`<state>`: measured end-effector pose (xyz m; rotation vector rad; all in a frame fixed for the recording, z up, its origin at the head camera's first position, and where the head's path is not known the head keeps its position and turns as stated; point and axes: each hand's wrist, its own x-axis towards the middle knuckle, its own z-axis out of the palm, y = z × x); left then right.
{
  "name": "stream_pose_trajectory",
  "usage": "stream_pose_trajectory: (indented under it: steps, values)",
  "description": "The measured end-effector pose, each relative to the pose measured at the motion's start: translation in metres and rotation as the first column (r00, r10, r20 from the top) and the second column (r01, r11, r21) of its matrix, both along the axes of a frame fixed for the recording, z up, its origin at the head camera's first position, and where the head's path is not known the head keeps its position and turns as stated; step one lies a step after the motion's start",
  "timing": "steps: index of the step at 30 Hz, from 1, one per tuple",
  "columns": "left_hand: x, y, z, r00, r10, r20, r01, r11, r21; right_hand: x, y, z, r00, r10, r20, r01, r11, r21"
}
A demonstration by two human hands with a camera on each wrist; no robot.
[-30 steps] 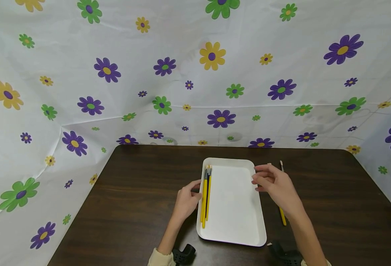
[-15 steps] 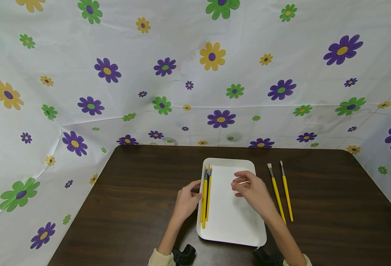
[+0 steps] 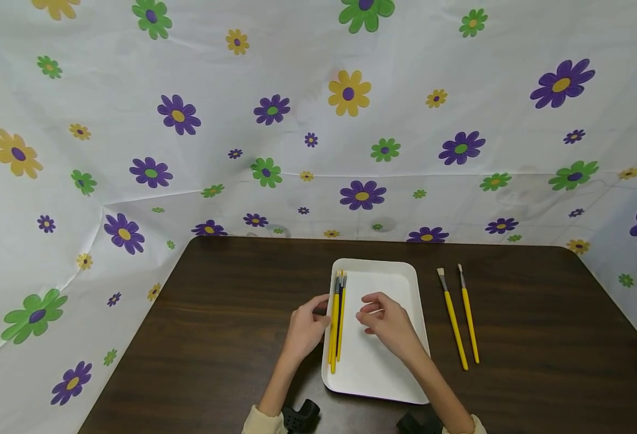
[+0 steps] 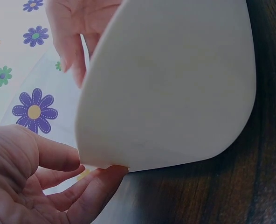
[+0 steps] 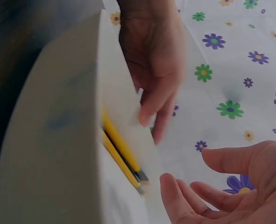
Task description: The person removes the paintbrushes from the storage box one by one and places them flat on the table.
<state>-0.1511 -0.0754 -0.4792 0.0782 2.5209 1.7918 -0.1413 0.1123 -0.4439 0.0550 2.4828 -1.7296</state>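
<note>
White rectangular tray (image 3: 358, 374) bearing slim yellow-handled paintbrushes (image 3: 335, 325) is pinched by the left hand (image 3: 304, 330); above it, the right hand (image 3: 391, 325) hovers, fingers loosely parted.

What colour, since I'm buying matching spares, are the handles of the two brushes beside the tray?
Both handles are yellow, seen best in the head view.

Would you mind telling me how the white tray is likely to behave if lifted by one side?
The white tray is probably stiff, given its even, raised edges. It would likely tip, being broad and shallow. Its smooth-looking surface may then let the yellow-handled paintbrushes inside slide or roll.
</note>
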Motion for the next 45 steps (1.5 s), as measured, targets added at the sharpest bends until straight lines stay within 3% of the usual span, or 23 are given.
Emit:
stream_pose_trajectory:
  steps: [7,21,27,36,45]
  values:
    - [-0.001,0.000,0.000,1.000,0.001,-0.013,-0.001,0.999,-0.036,-0.001,-0.008,-0.011,1.000,0.008,0.026,-0.008,1.000,-0.012]
    - [0.000,0.002,-0.001,1.000,0.007,-0.003,-0.007,1.000,-0.022,-0.006,-0.020,-0.021,0.997,0.059,0.051,-0.059,0.998,0.014]
    - [0.001,0.003,-0.001,1.000,-0.009,-0.018,0.009,1.000,0.000,-0.005,-0.025,-0.026,0.996,0.089,0.028,-0.089,0.996,0.025]
    - [0.001,0.001,-0.002,0.999,-0.011,-0.048,0.009,0.999,-0.037,-0.005,-0.037,-0.029,0.990,0.138,-0.037,-0.135,0.988,0.078]
    - [0.001,-0.001,-0.001,0.999,-0.015,-0.043,0.015,1.000,-0.013,-0.004,-0.045,-0.028,0.986,0.165,-0.024,-0.163,0.984,0.070]
